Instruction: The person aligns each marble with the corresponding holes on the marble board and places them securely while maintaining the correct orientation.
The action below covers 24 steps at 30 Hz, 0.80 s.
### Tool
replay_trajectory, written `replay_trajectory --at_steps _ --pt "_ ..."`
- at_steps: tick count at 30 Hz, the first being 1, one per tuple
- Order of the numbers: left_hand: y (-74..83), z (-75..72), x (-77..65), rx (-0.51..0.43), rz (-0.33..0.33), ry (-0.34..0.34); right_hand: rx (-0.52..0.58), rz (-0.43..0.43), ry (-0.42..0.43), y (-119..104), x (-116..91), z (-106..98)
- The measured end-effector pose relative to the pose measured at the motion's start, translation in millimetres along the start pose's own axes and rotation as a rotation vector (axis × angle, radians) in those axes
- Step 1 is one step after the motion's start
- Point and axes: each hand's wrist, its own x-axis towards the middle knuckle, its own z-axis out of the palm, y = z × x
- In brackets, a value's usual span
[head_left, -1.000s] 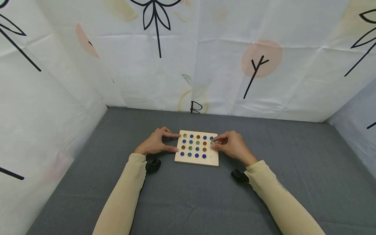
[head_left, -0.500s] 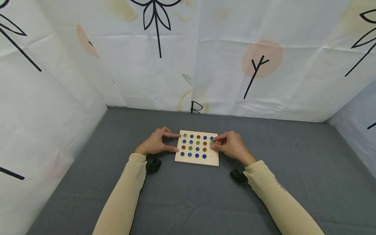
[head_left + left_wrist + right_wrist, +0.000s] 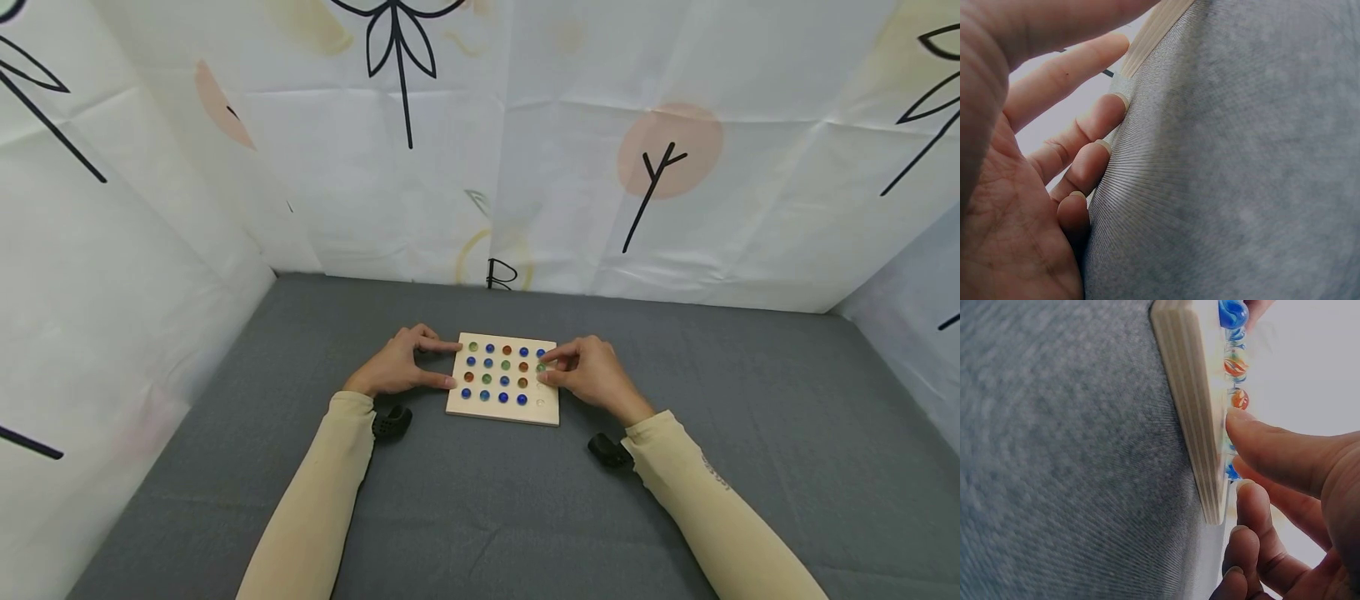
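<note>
A light plywood board (image 3: 491,410) lies on the grey cloth, set with rows of blue, green, orange and amber glass marbles. My left hand (image 3: 397,362) is at the board's left side, its straight index finger and thumb touching that edge at two spots. Across the board, my right hand (image 3: 596,375) has thumb and index fingertips about a green marble (image 3: 541,367) in the right column, one row below a blue marble (image 3: 540,353). An uncovered hollow (image 3: 540,402) shows at the front right corner. In the right wrist view, the thumb covers part of the marbles.
Grey cloth (image 3: 480,500) spreads around the board on all sides. A white patterned sheet (image 3: 555,167) hangs behind and at both sides. A black wrist device is worn at each cuff, beside the beige sleeves.
Both hands and the board stay almost where they were. The right wrist has shifted very slightly left; its fingertips remain at the same green marble.
</note>
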Motion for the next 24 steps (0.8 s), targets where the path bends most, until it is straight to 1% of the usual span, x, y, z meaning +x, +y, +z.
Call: replay_trajectory --at_steps 6,12,19,24 --pt "1.2 0.6 -0.2 -0.007 -0.012 0.005 0.02 -0.003 0.007 -0.2 -3.7 -4.2" --pt "2.2 1.2 0.1 -0.008 -0.025 0.004 -0.002 -0.009 0.042 5.2 -9.5 -11.0" --pt "2.5 1.2 0.5 -0.002 -0.023 0.005 -0.005 0.029 0.074 14.8 -18.4 -24.2" --pt "2.1 0.8 -0.4 -0.009 -0.013 0.002 -0.012 0.019 0.104 22.0 -27.3 -34.2"
